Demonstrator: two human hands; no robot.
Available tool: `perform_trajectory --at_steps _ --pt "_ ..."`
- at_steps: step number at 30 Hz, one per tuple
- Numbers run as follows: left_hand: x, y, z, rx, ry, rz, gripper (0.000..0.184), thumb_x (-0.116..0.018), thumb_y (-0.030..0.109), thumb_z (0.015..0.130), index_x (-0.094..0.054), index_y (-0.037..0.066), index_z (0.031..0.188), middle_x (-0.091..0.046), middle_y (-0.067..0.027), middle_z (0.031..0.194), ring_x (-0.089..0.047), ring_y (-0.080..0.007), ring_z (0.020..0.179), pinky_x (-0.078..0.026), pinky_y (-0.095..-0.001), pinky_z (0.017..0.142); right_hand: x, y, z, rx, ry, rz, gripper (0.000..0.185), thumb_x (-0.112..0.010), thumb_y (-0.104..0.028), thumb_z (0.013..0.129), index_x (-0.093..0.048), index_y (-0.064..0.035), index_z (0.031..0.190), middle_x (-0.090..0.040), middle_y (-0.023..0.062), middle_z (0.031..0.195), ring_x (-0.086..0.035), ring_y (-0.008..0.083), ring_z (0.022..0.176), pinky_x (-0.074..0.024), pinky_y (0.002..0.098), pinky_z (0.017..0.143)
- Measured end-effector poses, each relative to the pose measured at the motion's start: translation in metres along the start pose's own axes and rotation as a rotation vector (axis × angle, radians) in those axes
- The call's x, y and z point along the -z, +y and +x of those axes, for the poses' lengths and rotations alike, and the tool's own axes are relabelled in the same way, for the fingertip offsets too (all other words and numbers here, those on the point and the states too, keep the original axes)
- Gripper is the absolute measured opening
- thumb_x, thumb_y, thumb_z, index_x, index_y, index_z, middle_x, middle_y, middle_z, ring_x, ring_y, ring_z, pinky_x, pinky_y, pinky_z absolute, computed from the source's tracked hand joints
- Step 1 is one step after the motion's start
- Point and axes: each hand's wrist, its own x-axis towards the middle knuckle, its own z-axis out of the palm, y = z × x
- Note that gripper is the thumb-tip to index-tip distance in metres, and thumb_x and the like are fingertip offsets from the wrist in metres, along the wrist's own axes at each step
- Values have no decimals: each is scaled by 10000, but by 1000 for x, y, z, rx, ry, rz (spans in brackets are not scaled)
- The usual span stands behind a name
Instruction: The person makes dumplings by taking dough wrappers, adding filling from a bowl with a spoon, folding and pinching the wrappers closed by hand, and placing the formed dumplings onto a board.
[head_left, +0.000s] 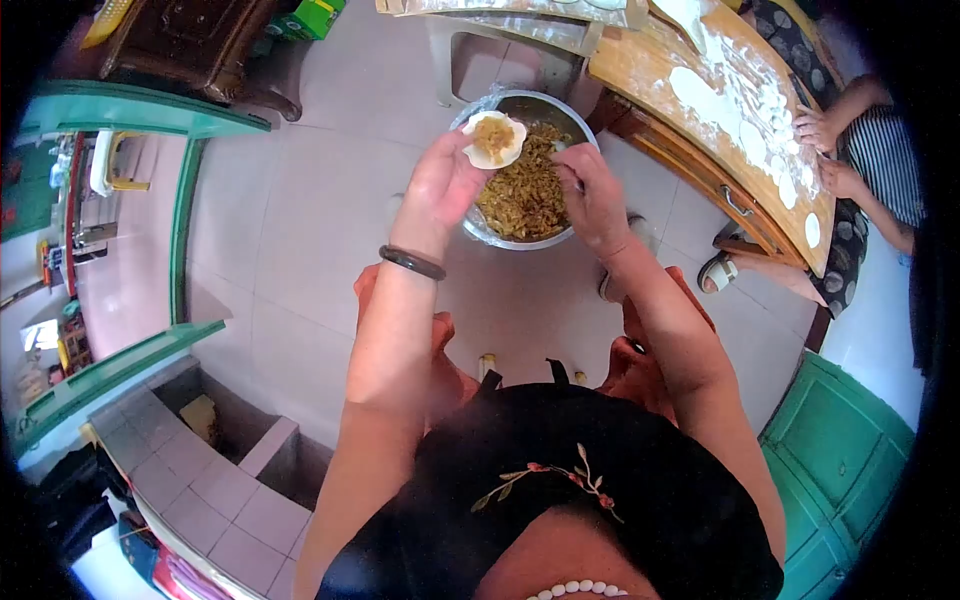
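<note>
My left hand (447,180) holds a round dough wrapper (495,139) with a heap of brown filling on it, over the left rim of a metal bowl. A dark bangle is on that wrist. The bowl (572,112) holds a lot of chopped brown filling (525,195), with clear plastic wrap along its left edge. My right hand (597,198) is above the right side of the bowl, its fingers drawn together in a pinch. What those fingers hold, if anything, is too small to make out.
At the right, a wooden table (640,70) bears flour and several flat dough rounds. Another person's hands (830,150) rest at its far edge, and their sandalled foot (717,272) shows below. A dark wooden cabinet (190,45) stands at the upper left, near a green door frame (180,220).
</note>
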Motion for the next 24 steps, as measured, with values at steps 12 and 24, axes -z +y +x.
perform_trajectory --at_steps 12,24 --pt "-7 -10 -8 91 -110 19 388 -363 133 933 -414 -55 1269 -518 -181 1273 -520 -279 1168 -407 -403 1020 -15 -10 6 271 63 -170 423 -721 16 640 -603 -123 1022 -546 76 1022 -636 226 812 -543 311 594" --pt "-10 -20 -6 110 -5 41 341 -406 193 979 -471 -33 1227 -549 -134 1224 -542 -247 1132 -455 -373 970 -6 -12 6 301 -23 -218 414 -716 2 592 -645 -103 986 -560 69 991 -633 222 839 -550 302 620"
